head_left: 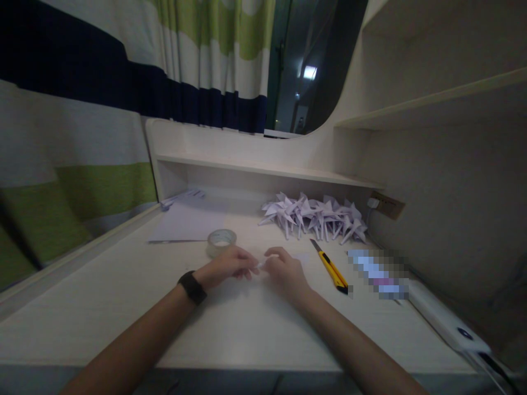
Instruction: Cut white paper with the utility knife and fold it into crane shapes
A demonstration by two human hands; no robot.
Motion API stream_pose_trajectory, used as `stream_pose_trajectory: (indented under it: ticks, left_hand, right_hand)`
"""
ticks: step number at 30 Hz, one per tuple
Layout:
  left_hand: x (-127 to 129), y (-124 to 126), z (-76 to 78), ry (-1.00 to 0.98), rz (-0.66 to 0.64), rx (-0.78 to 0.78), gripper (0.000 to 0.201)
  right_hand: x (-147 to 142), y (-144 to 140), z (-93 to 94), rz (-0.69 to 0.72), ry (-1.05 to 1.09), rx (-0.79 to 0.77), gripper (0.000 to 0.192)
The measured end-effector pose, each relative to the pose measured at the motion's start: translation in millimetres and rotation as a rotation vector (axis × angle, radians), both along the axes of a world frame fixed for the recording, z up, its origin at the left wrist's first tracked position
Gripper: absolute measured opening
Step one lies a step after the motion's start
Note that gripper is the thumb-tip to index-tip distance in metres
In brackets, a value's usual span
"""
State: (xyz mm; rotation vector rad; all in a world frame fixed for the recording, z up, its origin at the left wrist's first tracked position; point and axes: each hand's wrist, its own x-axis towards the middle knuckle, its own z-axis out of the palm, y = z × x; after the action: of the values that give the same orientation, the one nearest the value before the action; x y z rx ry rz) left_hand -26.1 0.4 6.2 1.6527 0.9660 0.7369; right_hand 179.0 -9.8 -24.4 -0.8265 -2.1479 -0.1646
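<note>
You are pinching a small white paper piece (259,265) between your left hand (225,267) and right hand (286,272), both grips closed on it just above the surface (230,329), working a fold near the tape roll (221,241); pressing the next crease likely needs steady fingertips.

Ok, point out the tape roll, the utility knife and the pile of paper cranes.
tape roll (221,241), head view, on its near rim
utility knife (331,269), head view, mid yellow handle
paper cranes (315,216), head view, middle of the pile
</note>
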Motion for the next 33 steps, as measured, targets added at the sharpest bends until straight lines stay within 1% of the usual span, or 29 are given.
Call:
stream_pose_trajectory:
  ticks: [6,9,13,17,24,33]
  left_hand:
    - [0.9,0.0,-0.7,-0.023,0.016,-0.033,0.035]
    - [0.2,0.7,-2.2,-0.025,0.002,-0.022,0.034]
    - [0.0,0.1,-1.1,-0.033,-0.011,0.013,0.033]
    - [0.7,0.5,-0.7,-0.017,0.009,0.048,0.033]
    - [0.7,3.8,-4.6,0.003,0.052,0.109,0.034]
    - [1.3,4.0,-3.1,0.124,0.058,0.209,0.028]
  right_hand:
    - [2.2,1.1,0.0,0.096,0.015,0.002,0.019]
    - [2.6,1.8,-0.1,0.113,0.026,0.002,0.02]
    - [2.6,2.2,0.0,0.113,0.025,-0.007,0.017]
    - [2.5,4.4,-1.5,0.101,0.005,-0.021,0.015]
    - [2.5,5.6,0.3,0.072,-0.06,-0.076,0.014]
    - [2.8,7.4,-1.2,0.054,-0.138,-0.152,0.014]
